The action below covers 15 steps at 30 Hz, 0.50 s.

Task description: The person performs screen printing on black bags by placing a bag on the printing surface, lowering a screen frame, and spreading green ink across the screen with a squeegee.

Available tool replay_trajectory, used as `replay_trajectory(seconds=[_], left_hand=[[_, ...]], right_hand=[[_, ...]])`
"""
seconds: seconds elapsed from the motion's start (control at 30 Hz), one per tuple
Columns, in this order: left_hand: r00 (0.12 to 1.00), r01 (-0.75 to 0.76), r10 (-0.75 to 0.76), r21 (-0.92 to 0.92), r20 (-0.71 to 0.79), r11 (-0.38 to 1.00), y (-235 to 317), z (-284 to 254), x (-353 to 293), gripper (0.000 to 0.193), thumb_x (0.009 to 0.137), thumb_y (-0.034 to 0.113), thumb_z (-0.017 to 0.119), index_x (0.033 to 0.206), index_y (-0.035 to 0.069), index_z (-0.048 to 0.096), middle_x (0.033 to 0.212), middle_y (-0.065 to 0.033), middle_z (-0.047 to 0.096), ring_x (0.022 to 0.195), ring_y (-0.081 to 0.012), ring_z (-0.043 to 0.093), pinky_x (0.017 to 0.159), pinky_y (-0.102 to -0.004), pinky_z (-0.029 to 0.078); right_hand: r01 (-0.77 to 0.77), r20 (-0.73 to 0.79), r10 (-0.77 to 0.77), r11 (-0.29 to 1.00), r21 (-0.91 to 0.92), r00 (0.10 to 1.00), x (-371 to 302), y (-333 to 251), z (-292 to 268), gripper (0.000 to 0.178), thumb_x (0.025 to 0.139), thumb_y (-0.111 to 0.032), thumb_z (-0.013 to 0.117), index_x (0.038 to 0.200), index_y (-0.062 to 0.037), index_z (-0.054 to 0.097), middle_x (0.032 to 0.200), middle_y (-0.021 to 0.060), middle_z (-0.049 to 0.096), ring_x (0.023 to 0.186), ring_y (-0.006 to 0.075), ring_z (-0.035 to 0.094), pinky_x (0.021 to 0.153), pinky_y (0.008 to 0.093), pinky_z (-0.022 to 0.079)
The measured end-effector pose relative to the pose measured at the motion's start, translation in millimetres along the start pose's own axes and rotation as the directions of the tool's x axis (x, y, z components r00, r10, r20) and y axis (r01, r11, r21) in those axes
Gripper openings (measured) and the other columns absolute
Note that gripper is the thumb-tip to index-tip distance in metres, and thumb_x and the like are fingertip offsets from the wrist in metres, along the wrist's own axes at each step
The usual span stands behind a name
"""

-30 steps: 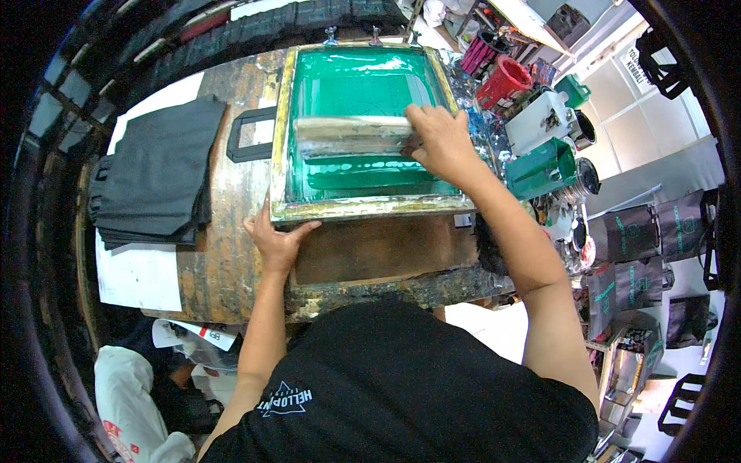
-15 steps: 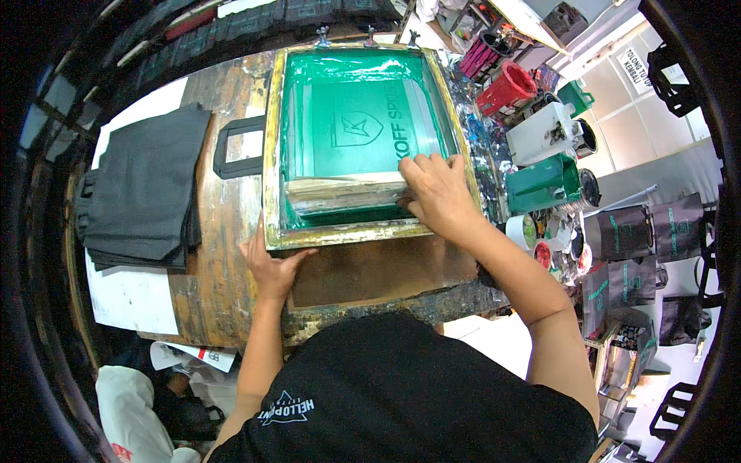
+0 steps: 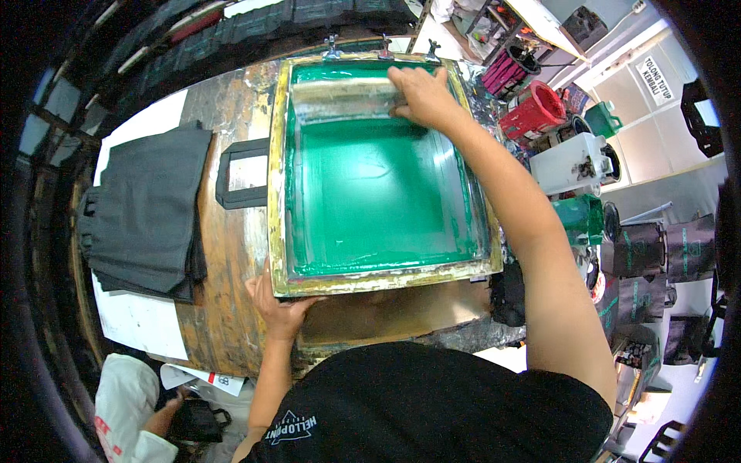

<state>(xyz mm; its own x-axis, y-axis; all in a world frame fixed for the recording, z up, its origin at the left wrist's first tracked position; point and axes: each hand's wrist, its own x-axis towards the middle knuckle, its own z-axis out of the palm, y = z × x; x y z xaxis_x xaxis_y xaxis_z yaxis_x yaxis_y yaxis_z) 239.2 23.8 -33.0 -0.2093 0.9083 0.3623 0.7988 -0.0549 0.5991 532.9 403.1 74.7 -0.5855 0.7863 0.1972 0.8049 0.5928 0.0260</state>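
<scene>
A wooden screen-printing frame (image 3: pixel 390 283) coated with green ink lies on the stained table. My right hand (image 3: pixel 423 96) grips the right end of a wide wooden squeegee (image 3: pixel 340 100), which stands across the far part of the mesh. Green ink (image 3: pixel 378 193) spreads over the mesh on the near side of the squeegee. My left hand (image 3: pixel 279 309) holds the frame's near left corner, thumb along the near edge; some of its fingers are hidden. From under the frame's left side sticks out a black bag handle (image 3: pixel 230 176); the rest of that bag is hidden.
Black fabric bags (image 3: pixel 147 212) lie stacked on the left over white sheets (image 3: pixel 143 328). Metal clamps (image 3: pixel 384 50) sit at the frame's far edge. Along the right stand a red bucket (image 3: pixel 532 112) and a white jug (image 3: pixel 567 163). Another person's light sleeve (image 3: pixel 123 401) shows at lower left.
My right hand has pushed the squeegee from the near end of the mesh to the far end. Green ink now covers the design that showed before. My left hand stays at the corner.
</scene>
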Motion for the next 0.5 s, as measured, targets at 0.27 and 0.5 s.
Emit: replay_trajectory(seconds=[0.27, 0.5], left_hand=[[0.998, -0.039, 0.04, 0.029, -0.038, 0.999, 4, -3, 4, 0.118, 0.055, 0.07, 0.091, 0.139, -0.007, 0.059, 0.136, -0.0177, 0.067, 0.099, -0.0343, 0.056, 0.093, -0.0469, 0.04], [0.991, -0.071, 0.066, -0.045, -0.117, 0.996, 6, 1, 9, 0.12, 0.052, 0.064, 0.095, 0.144, -0.004, 0.058, 0.127, -0.0153, 0.069, 0.101, -0.0335, 0.056, 0.094, -0.0454, 0.041]], right_hand=[[-0.008, 0.046, 0.011, 0.999, -0.051, 0.999, 93, 54, 28, 0.067, 0.076, -0.038, 0.092, 0.128, -0.0132, 0.056, 0.129, 0.0107, 0.072, 0.123, 0.0351, 0.067, 0.088, 0.0684, 0.039], [-0.006, 0.04, 0.007, 0.999, -0.032, 0.999, 36, 24, -14, 0.067, 0.078, -0.037, 0.088, 0.133, -0.0167, 0.056, 0.122, 0.0113, 0.072, 0.12, 0.0362, 0.067, 0.095, 0.0762, 0.04]])
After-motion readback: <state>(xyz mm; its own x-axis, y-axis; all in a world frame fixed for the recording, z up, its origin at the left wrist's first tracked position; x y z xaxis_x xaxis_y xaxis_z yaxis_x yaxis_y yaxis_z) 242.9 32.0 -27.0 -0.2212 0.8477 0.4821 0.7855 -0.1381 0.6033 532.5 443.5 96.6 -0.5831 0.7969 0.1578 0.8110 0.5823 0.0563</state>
